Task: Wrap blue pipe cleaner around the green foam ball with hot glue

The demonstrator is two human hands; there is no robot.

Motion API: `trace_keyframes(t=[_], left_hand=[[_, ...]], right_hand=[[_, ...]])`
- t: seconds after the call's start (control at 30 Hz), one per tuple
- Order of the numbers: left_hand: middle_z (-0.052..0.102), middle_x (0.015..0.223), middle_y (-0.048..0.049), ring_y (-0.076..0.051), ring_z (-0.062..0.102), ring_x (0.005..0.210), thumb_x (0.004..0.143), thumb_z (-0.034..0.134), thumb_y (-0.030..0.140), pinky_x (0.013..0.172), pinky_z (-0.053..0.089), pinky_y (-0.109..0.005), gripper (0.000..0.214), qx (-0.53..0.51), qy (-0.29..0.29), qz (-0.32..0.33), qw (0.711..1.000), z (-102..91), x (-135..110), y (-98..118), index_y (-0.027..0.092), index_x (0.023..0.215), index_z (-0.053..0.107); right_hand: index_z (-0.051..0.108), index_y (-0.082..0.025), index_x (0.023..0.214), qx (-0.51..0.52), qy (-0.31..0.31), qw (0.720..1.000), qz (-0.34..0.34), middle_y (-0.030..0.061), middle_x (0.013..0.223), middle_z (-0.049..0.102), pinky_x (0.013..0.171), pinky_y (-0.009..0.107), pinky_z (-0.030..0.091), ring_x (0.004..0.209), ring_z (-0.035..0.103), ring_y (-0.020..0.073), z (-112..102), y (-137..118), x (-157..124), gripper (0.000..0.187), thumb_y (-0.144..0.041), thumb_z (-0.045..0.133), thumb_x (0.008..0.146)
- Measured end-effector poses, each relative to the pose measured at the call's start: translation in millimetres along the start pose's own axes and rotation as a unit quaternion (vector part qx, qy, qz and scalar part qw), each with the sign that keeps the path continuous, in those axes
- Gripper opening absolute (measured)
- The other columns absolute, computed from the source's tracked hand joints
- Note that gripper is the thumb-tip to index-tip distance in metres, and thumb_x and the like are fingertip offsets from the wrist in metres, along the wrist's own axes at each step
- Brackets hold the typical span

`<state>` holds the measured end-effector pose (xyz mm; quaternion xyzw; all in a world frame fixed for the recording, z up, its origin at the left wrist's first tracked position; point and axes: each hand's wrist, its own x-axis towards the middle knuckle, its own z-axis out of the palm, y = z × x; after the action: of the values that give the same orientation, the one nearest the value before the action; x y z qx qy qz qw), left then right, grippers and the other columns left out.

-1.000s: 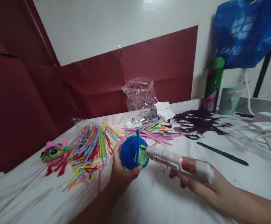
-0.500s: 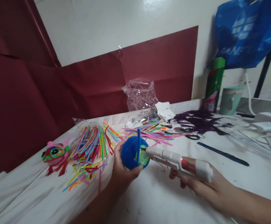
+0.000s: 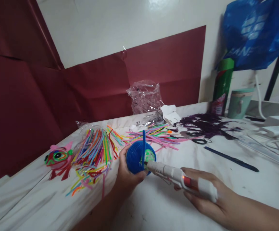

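My left hand (image 3: 126, 170) is wrapped around a ball (image 3: 135, 158) covered in rows of blue pipe cleaner. A bare green patch (image 3: 149, 156) shows on the ball's right side, and a loose blue pipe cleaner end (image 3: 144, 142) sticks up in front of it. In my right hand (image 3: 206, 189) is a white glue gun (image 3: 168, 173) with a lit orange light. Its nozzle points left, at the lower edge of the green patch beside the blue strand; whether it touches is hard to tell.
Many coloured pipe cleaners (image 3: 93, 150) lie left and behind. A pink decorated figure (image 3: 59, 158) stands far left. At right are purple tassels (image 3: 204, 125), a dark blue strip (image 3: 230, 158), a green cup (image 3: 240, 102), a spray can (image 3: 223, 86) and white cables (image 3: 271, 141).
The glue gun's nozzle has moved down from the upper part of the green patch to its lower edge, near the blue strand. My left hand still holds the ball.
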<state>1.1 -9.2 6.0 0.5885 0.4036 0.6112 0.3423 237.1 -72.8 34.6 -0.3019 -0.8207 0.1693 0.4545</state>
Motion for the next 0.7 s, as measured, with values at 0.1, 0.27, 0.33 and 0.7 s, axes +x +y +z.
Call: trace_keyframes(t=[0.1, 0.27, 0.33, 0.7], left_hand=[[0.056, 0.128, -0.0091, -0.031, 0.056, 0.118, 0.049, 0.082, 0.021, 0.102, 0.045, -0.045, 0.086, -0.005, -0.005, 0.004, 1.000, -2.5, 1, -3, 0.025, 0.128, 0.046], [0.054, 0.133, -0.0106, -0.035, 0.053, 0.122, 0.049, 0.085, 0.030, 0.105, 0.041, -0.049, 0.089, -0.018, -0.015, 0.000, 1.000, -6.3, 2, -7, 0.025, 0.128, 0.046], [0.054, 0.133, -0.0113, -0.035, 0.054, 0.121, 0.049, 0.086, 0.032, 0.104, 0.042, -0.050, 0.090, -0.023, -0.015, -0.004, 1.000, -6.9, 3, -7, 0.025, 0.129, 0.044], [0.055, 0.132, -0.0121, -0.036, 0.055, 0.121, 0.049, 0.088, 0.032, 0.104, 0.042, -0.051, 0.090, -0.022, -0.017, 0.002, 1.000, -6.6, 3, -12, 0.025, 0.128, 0.046]], right_hand=[[0.062, -0.023, 0.078, 0.001, 0.005, 1.000, 0.022, 0.0015, 0.067, 0.065, 0.059, 0.024, 0.056, 0.064, 0.066, 0.0185, 1, 6, -2, 0.010, -0.021, 0.057, 0.086], [0.065, -0.021, 0.082, 0.016, 0.012, 0.998, 0.060, 0.0019, 0.068, 0.066, 0.053, 0.022, 0.053, 0.058, 0.062, 0.0159, 0, 14, -3, 0.013, -0.028, 0.057, 0.089], [0.066, -0.020, 0.084, 0.023, 0.010, 0.997, 0.070, 0.0020, 0.068, 0.065, 0.051, 0.023, 0.053, 0.057, 0.061, 0.0158, -1, 16, -3, 0.015, -0.030, 0.056, 0.091], [0.061, -0.021, 0.084, 0.024, -0.028, 0.998, 0.055, 0.0026, 0.071, 0.066, 0.052, 0.023, 0.052, 0.058, 0.061, 0.0156, -1, 9, -1, 0.013, -0.023, 0.051, 0.092]])
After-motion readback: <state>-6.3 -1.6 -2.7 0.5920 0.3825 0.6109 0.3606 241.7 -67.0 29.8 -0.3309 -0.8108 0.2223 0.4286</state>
